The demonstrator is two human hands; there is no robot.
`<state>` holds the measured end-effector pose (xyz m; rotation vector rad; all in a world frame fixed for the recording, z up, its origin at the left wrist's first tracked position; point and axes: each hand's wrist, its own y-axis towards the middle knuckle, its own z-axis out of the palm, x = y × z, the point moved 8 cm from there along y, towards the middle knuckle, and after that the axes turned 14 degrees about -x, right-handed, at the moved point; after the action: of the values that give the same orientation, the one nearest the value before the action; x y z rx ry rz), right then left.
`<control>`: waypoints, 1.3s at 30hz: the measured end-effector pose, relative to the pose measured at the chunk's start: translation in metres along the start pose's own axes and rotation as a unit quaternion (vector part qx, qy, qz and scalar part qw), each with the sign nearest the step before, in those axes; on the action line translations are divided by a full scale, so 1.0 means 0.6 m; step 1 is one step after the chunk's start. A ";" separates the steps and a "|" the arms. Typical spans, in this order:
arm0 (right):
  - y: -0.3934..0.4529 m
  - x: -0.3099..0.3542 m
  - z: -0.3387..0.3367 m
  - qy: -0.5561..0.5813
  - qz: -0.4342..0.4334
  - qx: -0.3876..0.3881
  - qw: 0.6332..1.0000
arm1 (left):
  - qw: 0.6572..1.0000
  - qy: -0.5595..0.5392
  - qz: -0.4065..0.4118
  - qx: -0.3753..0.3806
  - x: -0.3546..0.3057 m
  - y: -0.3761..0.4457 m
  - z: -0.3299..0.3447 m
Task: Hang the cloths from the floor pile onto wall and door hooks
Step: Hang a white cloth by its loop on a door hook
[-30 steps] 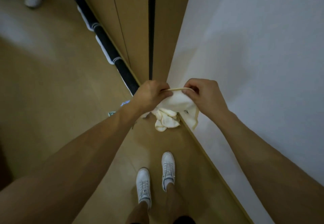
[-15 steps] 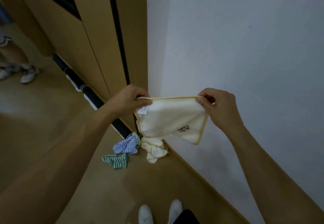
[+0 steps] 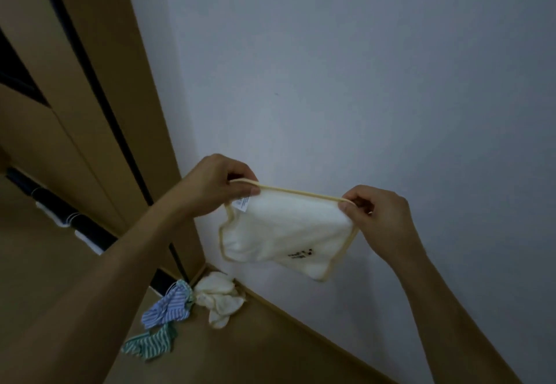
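Observation:
A white cloth (image 3: pixel 279 233) with a yellow hem and a small dark print hangs spread between my hands, in front of the wall. My left hand (image 3: pixel 215 183) pinches its top left corner by the label. My right hand (image 3: pixel 376 212) pinches the top right corner. Below, on the floor in the corner, lies the pile: a crumpled cream cloth (image 3: pixel 221 298), a blue striped cloth (image 3: pixel 167 308) and a green striped cloth (image 3: pixel 149 343). No hook shows in this view.
A plain white wall (image 3: pixel 361 83) fills the right and upper part. Wooden door panels (image 3: pixel 99 89) with a dark vertical gap stand at the left. A dark strip with white pieces (image 3: pixel 81 227) runs along the floor at their base. A wooden skirting follows the wall.
I have straightened up from the floor pile. The white cloth has risen with both hands and been pulled out flat. My view has tilted upward; my shoes are out of sight.

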<state>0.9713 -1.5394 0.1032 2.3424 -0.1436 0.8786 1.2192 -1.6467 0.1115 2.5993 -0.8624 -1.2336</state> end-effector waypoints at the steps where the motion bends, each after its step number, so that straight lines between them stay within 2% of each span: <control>1: -0.005 -0.011 -0.023 -0.010 0.004 -0.010 1.000 | 1.000 -0.004 0.007 0.012 -0.017 0.004 0.017; 8: -0.062 -0.078 -0.173 -0.079 0.080 -0.086 0.990 | 0.995 -0.041 0.080 0.053 -0.139 0.038 0.129; 14: -0.133 -0.113 -0.276 -0.180 0.176 -0.146 0.957 | 0.973 -0.111 0.170 0.113 -0.265 0.060 0.215; 25: -0.272 -0.111 -0.349 -0.260 0.318 -0.180 0.894 | 0.889 -0.180 0.320 0.275 -0.448 0.007 0.356; 32: -0.401 -0.100 -0.421 -0.323 0.403 -0.225 0.827 | 0.836 -0.213 0.366 0.350 -0.534 -0.067 0.433; 36: -0.489 -0.085 -0.492 -0.309 0.425 -0.299 0.796 | 0.809 -0.226 0.390 0.378 -0.603 -0.121 0.476; 39: -0.549 -0.072 -0.549 -0.257 0.413 -0.377 0.788 | 0.795 -0.237 0.405 0.384 -0.658 -0.162 0.507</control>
<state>0.8548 -1.0865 0.0971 1.6093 -1.5356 0.3553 0.8372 -1.3134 0.1419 1.7789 -2.6723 -1.3962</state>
